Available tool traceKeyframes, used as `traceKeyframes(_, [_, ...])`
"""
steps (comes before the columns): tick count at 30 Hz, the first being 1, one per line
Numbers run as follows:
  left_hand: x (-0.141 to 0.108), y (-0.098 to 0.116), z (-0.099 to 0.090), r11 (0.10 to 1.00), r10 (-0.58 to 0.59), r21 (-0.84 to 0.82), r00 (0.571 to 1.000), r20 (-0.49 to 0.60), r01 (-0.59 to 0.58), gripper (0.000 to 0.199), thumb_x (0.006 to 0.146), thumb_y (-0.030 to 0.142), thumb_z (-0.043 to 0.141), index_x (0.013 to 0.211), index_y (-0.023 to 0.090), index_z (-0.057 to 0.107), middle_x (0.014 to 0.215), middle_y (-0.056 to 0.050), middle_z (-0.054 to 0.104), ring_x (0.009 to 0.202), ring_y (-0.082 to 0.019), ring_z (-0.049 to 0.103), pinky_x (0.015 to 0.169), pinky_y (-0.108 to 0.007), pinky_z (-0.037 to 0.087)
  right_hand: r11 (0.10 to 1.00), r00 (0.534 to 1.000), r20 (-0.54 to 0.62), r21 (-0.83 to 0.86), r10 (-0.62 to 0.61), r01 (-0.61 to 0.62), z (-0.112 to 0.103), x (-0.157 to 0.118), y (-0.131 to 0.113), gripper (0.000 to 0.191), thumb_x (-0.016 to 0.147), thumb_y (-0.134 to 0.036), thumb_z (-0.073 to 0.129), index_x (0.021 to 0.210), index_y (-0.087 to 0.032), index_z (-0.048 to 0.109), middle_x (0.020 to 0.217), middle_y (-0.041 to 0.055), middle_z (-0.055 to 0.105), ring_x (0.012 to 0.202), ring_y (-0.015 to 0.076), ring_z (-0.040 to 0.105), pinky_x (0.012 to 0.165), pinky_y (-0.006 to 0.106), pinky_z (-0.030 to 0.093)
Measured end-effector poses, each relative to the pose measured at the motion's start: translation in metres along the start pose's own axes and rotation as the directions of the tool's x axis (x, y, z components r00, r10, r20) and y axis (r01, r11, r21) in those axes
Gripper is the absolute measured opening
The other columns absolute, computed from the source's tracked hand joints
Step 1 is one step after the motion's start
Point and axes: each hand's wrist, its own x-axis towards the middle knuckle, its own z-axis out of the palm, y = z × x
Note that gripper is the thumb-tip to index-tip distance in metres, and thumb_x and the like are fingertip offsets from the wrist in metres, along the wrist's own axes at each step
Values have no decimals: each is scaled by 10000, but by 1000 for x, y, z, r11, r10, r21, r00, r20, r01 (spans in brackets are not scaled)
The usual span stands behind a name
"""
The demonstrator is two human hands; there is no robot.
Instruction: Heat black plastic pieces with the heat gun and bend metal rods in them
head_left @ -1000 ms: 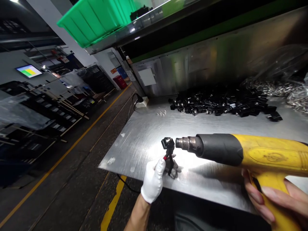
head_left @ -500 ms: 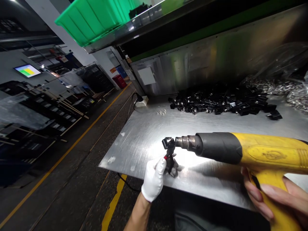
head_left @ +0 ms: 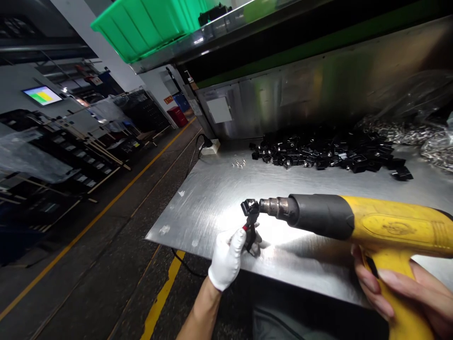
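My left hand [head_left: 226, 259], in a white glove, is closed around a dark hand tool that looks like pliers [head_left: 251, 226], with a bit of red by the thumb. At the tool's upper end is a small black plastic part [head_left: 249, 207] with a shiny spot. My right hand [head_left: 399, 288], bare, grips the handle of a yellow heat gun [head_left: 392, 226]. The gun's stepped metal nozzle [head_left: 278, 208] points left, very close to the black part; whether they touch I cannot tell. Both are above the metal table [head_left: 198, 203].
A heap of black plastic parts [head_left: 318, 151] lies along the table's back. Several small metal pieces [head_left: 238, 163] sit left of it, near a white power strip [head_left: 210, 147]. Bagged metal pieces [head_left: 437, 146] are at the far right. A green bin [head_left: 148, 28] stands on the shelf above.
The view has shifted slightly. Both hands keep their holds, and the black part and nozzle stay close together, with hardly any movement between them.
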Motion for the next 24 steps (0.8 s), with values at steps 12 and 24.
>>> traceKeyframes(12, [0,2,2,1000,-2,-13,1000,-4,2,489,992,493,497,1136,66,687,799,-117,732,589,-153,645,582,-290,540,991,993,-70,103,94,-86,20,-5,-14,345,818,-484,718,1029,-216,659,760,40,579,546,156,468,514,275,429])
traceKeyframes(24, [-2,2,3,1000,12,16,1000,-6,-12,487,979,509,512,1082,78,714,752,-93,708,600,-165,655,584,-284,542,992,992,-80,96,93,-85,20,-6,-15,345,803,-491,724,1018,-228,662,760,43,584,546,164,471,488,266,424])
